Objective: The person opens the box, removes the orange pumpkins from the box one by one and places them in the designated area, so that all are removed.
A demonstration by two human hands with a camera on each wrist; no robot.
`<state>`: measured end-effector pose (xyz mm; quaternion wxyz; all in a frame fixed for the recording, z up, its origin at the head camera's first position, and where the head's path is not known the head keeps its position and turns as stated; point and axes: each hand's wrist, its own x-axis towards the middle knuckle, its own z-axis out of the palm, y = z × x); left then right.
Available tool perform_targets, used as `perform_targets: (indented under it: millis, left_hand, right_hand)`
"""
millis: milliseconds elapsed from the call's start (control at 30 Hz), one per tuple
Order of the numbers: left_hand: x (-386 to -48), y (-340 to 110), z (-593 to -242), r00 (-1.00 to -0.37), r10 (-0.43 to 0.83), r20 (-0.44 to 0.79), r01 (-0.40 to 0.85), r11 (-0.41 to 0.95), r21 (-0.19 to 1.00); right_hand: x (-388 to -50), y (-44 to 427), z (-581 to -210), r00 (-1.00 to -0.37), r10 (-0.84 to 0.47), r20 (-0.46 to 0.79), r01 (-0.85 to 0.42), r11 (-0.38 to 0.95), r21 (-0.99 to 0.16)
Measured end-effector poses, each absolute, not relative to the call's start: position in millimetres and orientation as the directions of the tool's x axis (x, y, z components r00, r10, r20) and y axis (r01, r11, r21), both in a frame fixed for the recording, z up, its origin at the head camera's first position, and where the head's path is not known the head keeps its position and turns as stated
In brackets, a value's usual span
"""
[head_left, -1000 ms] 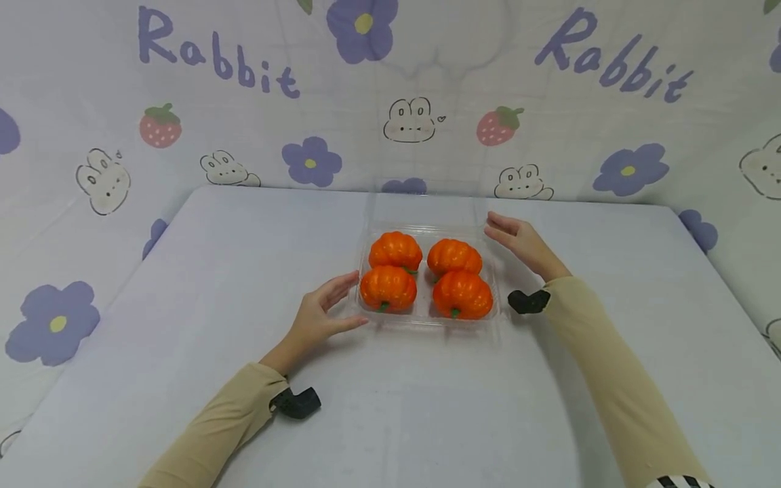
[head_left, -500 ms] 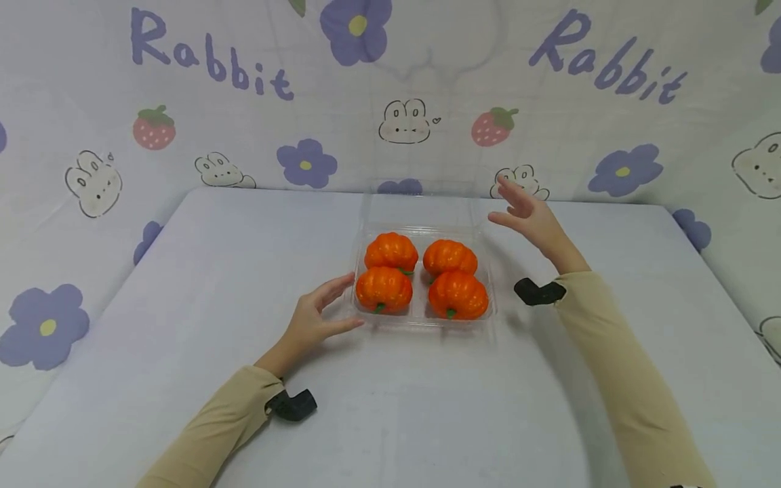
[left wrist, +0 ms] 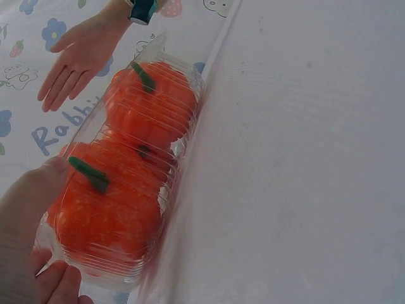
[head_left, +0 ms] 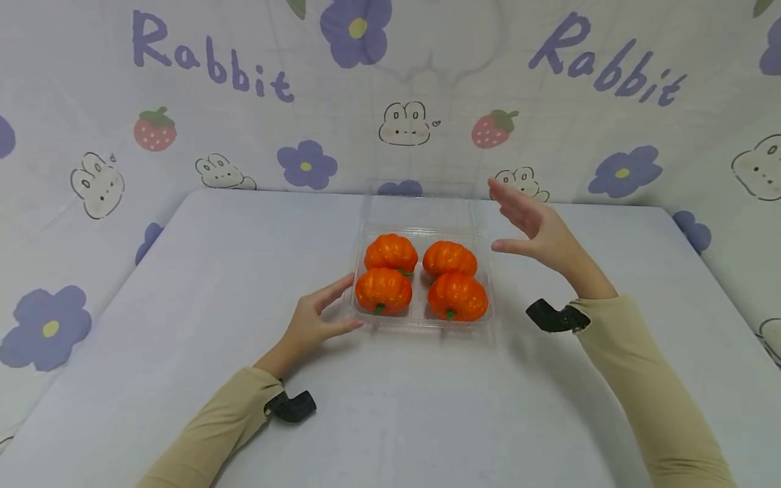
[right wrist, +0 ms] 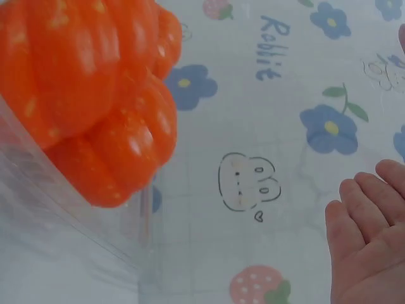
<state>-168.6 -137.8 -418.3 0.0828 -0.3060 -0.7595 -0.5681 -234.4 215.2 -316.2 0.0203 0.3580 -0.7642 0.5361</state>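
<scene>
Several small orange pumpkins point(head_left: 458, 296) with green stems sit in two columns in a clear plastic clamshell box point(head_left: 421, 318). Its transparent lid point(head_left: 421, 210) stands raised at the back. My left hand point(head_left: 311, 322) is at the box's front left corner, fingers along the left side and thumb at the front, all fairly straight. In the left wrist view, the thumb point(left wrist: 44, 183) lies against the front wall. To the right of the box, my right hand point(head_left: 543, 234) hovers in the air with fingers extended and thumb spread, holding nothing. Its palm point(right wrist: 380, 266) shows in the right wrist view.
The box stands on a white-covered table point(head_left: 427, 407). Behind it hangs a white cloth backdrop point(head_left: 244, 122) printed with rabbits, flowers and strawberries. A black wrist-worn piece point(head_left: 556, 316) sits at the right cuff, and a similar piece point(head_left: 293, 407) at the left.
My right hand has lifted from beside the box's right rear and drawn away to the right, its thumb spreading wider. The left hand, box and pumpkins stay in place; the head view shifts slightly.
</scene>
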Motion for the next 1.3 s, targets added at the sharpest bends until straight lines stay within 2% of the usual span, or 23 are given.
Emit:
perform_targets:
  millis: [267,633,800,1067,1300]
  left_hand:
    - [-169.7,-137.2,-421.1,-0.804,0.349,0.482,0.554,0.142,0.821]
    - [-171.8,-137.1,-421.8,-0.804,0.352,0.478,0.539,0.094,0.837]
    - [-172.6,-137.1,-422.8,-0.810,0.348,0.471,0.528,0.086,0.845]
    - [-173.7,-138.1,-423.4,-0.809,0.347,0.474,0.533,0.094,0.841]
    - [-175.0,-138.1,-423.8,-0.805,0.344,0.483,0.539,0.083,0.838]
  right_hand:
    - [-212.8,212.7,-337.2,-0.702,-0.573,0.423,-0.597,0.149,-0.789]
    - [-202.9,210.1,-359.3,-0.647,-0.665,0.372,-0.608,0.156,-0.778]
    - [-199.0,206.8,-369.7,-0.652,-0.677,0.341,-0.573,0.145,-0.806]
    - [-199.0,202.2,-382.4,-0.681,-0.669,0.297,-0.559,0.214,-0.801]
    - [-207.9,199.7,-383.4,-0.658,-0.697,0.283,-0.565,0.210,-0.798]
